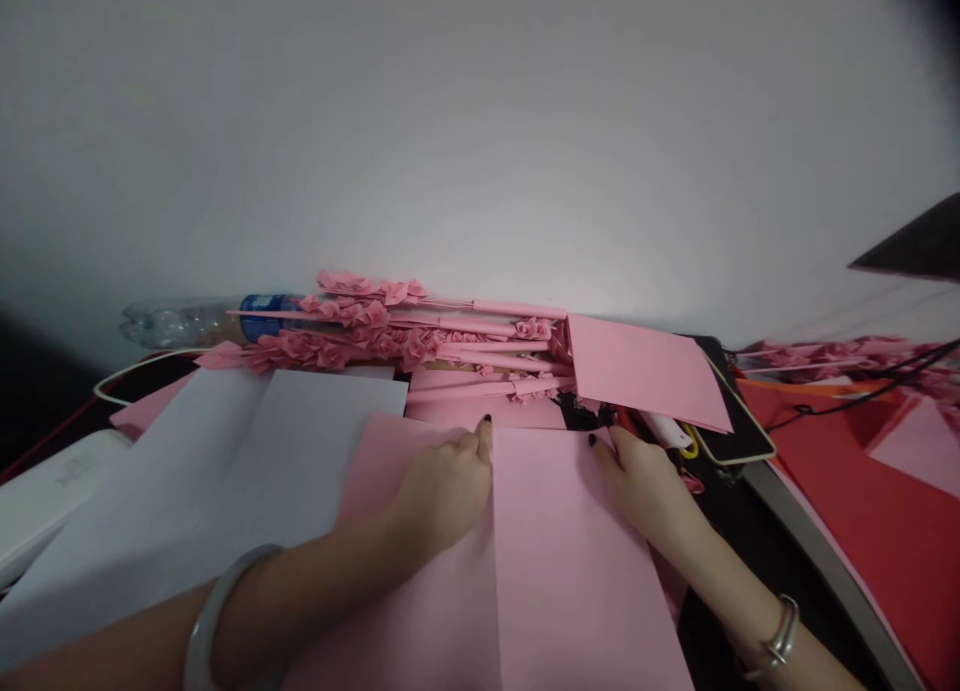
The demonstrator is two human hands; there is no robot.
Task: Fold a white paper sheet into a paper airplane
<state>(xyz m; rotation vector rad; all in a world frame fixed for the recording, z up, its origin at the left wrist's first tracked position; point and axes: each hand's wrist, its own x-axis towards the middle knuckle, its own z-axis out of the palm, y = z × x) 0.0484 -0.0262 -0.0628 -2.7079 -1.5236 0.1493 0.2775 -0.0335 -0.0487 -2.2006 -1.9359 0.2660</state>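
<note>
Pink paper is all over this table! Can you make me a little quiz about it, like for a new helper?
1. True or false: the left hand wears a bangle.
2. What colour is the sheet under both hands?
3. Which hand is nearer the red paper?

Key:
1. True
2. Pink
3. The right hand

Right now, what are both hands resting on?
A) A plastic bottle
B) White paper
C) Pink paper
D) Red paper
C. The left hand and the right hand both lie on the pink paper, one on each side of a long crease.
</note>
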